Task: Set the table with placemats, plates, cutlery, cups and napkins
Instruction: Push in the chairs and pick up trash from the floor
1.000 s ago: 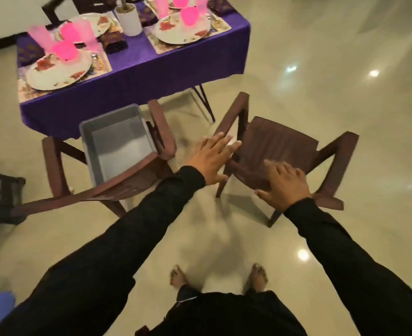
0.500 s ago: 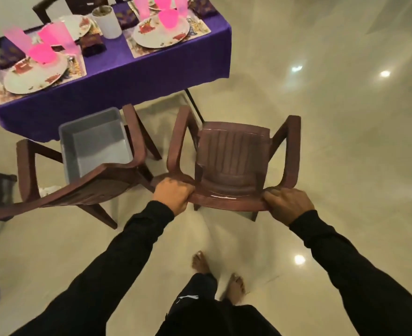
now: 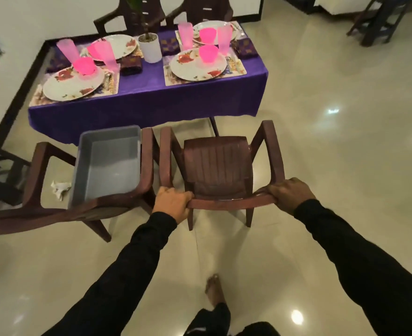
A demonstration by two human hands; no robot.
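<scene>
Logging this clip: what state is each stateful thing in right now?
Left hand: grips chair back.
Right hand: grips chair back.
Chair: upright, empty, facing table.
Bin: empty, on neighbouring chair.
Table: four places set, purple cloth.
Paper: crumpled on floor.
</scene>
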